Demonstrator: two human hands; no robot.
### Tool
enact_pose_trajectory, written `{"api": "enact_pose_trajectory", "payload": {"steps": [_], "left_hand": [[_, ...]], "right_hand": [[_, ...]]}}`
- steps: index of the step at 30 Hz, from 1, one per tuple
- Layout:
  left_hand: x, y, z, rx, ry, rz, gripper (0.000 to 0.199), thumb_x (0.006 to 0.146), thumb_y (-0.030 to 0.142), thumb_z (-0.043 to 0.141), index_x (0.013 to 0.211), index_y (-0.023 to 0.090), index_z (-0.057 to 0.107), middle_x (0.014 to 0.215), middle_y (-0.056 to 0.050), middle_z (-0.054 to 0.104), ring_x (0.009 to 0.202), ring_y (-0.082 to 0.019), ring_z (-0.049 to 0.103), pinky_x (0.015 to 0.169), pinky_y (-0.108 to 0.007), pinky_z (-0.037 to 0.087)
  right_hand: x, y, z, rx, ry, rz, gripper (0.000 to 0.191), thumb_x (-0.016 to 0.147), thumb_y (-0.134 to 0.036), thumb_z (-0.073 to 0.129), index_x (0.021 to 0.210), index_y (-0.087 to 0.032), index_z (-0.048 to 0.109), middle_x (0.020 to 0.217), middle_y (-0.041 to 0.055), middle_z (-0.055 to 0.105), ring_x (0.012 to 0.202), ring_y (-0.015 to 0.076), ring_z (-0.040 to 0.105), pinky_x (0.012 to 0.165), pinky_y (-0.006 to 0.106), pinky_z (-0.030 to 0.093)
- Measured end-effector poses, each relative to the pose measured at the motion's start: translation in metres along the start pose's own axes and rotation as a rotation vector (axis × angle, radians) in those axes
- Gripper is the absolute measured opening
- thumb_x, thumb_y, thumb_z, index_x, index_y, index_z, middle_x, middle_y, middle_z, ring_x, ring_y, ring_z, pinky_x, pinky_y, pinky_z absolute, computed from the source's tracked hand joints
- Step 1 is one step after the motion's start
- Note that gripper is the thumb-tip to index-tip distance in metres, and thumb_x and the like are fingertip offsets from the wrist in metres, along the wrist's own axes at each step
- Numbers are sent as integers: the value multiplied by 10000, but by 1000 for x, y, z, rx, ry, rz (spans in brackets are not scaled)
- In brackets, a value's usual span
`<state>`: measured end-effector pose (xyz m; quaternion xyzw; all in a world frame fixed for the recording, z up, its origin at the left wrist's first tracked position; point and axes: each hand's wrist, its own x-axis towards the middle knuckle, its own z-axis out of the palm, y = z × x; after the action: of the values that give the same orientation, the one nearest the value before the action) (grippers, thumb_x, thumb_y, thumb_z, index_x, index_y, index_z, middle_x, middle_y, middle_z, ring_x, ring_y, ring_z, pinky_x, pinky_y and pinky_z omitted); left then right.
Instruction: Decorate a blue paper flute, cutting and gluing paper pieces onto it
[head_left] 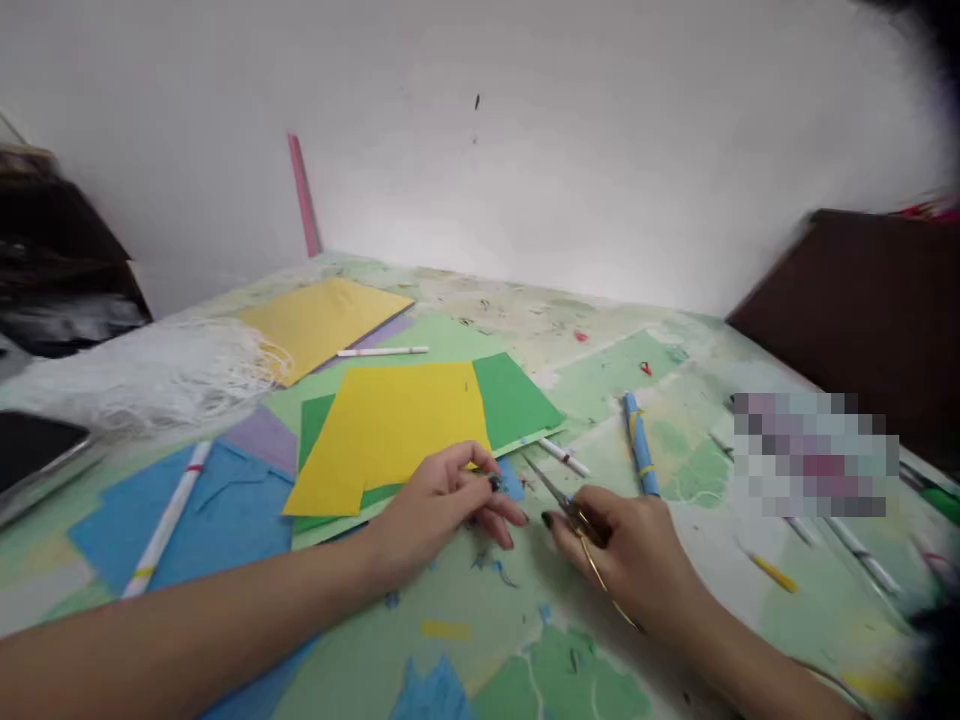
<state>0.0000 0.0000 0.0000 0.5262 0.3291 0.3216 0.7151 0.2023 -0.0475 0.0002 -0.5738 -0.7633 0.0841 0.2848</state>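
My right hand (630, 540) holds a pair of scissors (574, 520) with thin metal blades and gold-coloured handles. The blades point up and left, towards my left hand (450, 500). My left thumb and fingers are curled together in a pinch on a small piece of blue paper (511, 480), partly hidden by the fingers. Just behind my left hand lies a yellow paper sheet (405, 410) with a notch at its lower edge. It rests on a green paper sheet (517, 400).
White string (165, 370) is heaped on the left, near a dark device (37, 450). Blue paper (240, 520) and a white marker (169, 520) lie beside my left forearm. A blue roll (639, 445) lies right of the scissors. Scraps litter the patterned tablecloth (450, 590).
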Motion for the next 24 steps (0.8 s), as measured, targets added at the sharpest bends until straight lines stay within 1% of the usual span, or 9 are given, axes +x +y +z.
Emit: {"api": "enact_pose_trajectory", "payload": {"steps": [4, 8, 12, 15, 20, 24], "left_hand": [[0, 0, 2, -53, 16, -15, 72, 896, 226, 401, 873, 189, 345, 815, -93, 722, 645, -155, 675, 659, -290, 479], [1, 0, 4, -93, 47, -27, 72, 906, 226, 380, 894, 193, 317, 791, -80, 719, 668, -178, 687, 690, -314, 474], [1, 1, 4, -88, 42, -14, 80, 921, 244, 366, 903, 193, 307, 828, -87, 719, 708, -187, 694, 736, -334, 473], [0, 1, 5, -74, 20, -11, 64, 925, 225, 351, 891, 190, 308, 820, -86, 719, 727, -189, 696, 750, -344, 479], [-2, 0, 7, -42, -31, -6, 76, 934, 226, 325, 871, 194, 298, 842, -94, 720, 758, -186, 698, 756, -340, 489], [-3, 1, 7, -31, -71, 6, 75, 928, 221, 340, 872, 197, 295, 840, -102, 722, 701, -172, 692, 699, -326, 504]], "right_hand": [[0, -3, 0, 8, -4, -19, 345, 773, -282, 567, 530, -173, 348, 422, -81, 314, 396, 38, 257, 395, 155, 203], [-3, -5, 2, -23, -1, -56, 319, 766, -276, 576, 553, -175, 361, 438, -83, 329, 404, 40, 274, 414, 157, 220], [-5, -5, 6, -75, 34, -94, 299, 762, -275, 572, 555, -176, 380, 437, -78, 343, 402, 49, 284, 418, 170, 228], [-5, -5, 8, -93, 72, -109, 306, 767, -284, 568, 544, -177, 389, 428, -73, 350, 391, 54, 286, 411, 177, 230], [-4, -2, 10, -106, 89, -135, 295, 783, -280, 554, 540, -174, 425, 418, -65, 376, 374, 58, 297, 405, 185, 235], [-3, -2, 9, -89, 93, -142, 281, 775, -272, 561, 540, -169, 447, 414, -64, 390, 365, 55, 308, 398, 182, 233]]}}
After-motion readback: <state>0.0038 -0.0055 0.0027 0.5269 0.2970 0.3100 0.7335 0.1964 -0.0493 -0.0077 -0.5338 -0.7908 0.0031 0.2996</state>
